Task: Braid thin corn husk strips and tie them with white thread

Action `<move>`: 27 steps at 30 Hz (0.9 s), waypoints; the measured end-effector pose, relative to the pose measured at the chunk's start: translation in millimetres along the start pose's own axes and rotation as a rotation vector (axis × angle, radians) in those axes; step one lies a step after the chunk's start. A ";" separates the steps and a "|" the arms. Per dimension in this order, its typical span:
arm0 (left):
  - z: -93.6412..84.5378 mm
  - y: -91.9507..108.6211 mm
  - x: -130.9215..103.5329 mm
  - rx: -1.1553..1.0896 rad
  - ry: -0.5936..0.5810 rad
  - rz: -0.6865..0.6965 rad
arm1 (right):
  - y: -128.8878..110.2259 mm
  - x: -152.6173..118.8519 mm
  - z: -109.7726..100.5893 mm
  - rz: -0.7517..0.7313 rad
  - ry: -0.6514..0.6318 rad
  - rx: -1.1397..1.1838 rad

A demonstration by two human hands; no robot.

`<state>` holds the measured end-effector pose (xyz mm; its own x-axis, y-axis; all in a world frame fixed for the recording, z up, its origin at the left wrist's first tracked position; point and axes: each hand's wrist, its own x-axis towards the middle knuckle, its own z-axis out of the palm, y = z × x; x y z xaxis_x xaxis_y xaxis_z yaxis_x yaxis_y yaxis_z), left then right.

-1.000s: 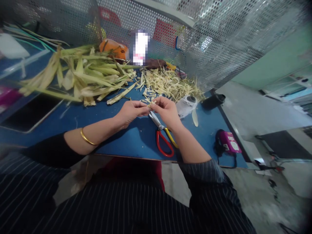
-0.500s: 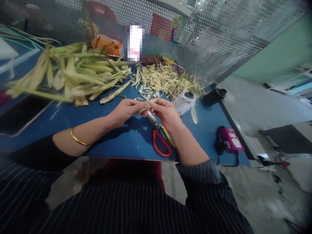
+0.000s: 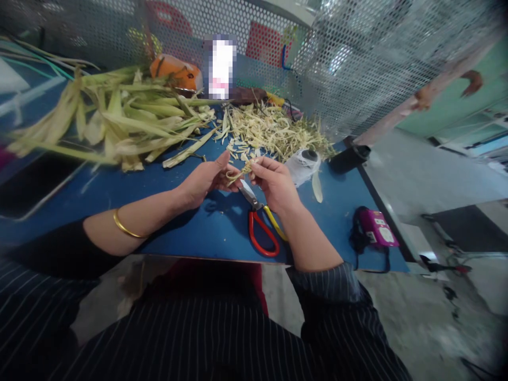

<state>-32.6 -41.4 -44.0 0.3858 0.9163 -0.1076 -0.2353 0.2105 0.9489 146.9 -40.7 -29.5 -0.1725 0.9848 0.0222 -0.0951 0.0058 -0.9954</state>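
The right hand [image 3: 278, 185] pinches a small braided piece of pale husk strip [image 3: 246, 168] between thumb and fingers. The left hand [image 3: 204, 182] faces it with the thumb raised and set wide of the fingers; the trailing loop of the strip reaches the left fingers, though whether they bear any of it cannot be told. The piece is positioned above the desk [image 3: 190, 233], between the two hands.

Scissors [image 3: 263, 233] lie directly below the hands, blades pointing away from the person. The red handle is near the front edge of the desk; the right wrist partly covers the yellow handle.

Bare blue surface extends from the left forearm toward a dark flat panel [image 3: 39, 180] at far left, and from the right forearm toward a magenta device [image 3: 381, 228] near the right edge. The device's black cord reaches the front edge.

Beyond the hands, access is bounded by long husk leaves [image 3: 127, 116] at left and heaped shreds [image 3: 270, 129] at centre. A white spool [image 3: 302, 168] is just beyond the right hand. A black cylinder [image 3: 349, 159] is at the right edge. A perforated screen [image 3: 325, 79] closes off the rear.
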 end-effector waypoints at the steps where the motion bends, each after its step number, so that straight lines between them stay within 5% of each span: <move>1: 0.3 1.8 -0.8 0.020 0.012 0.020 | -0.2 0.8 -1.1 -0.010 0.014 0.004; 11: 0.4 0.2 1.9 0.134 0.181 0.061 | 0.3 0.3 0.5 -0.011 0.019 -0.032; 27: -3.3 4.8 1.2 -0.124 0.087 -0.196 | 3.1 6.3 -6.6 -0.160 -0.091 -0.075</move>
<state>-36.1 -38.1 -40.5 0.3581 0.8786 -0.3161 -0.2735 0.4223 0.8642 152.0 -33.4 -33.1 -0.2490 0.9506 0.1854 -0.0561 0.1770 -0.9826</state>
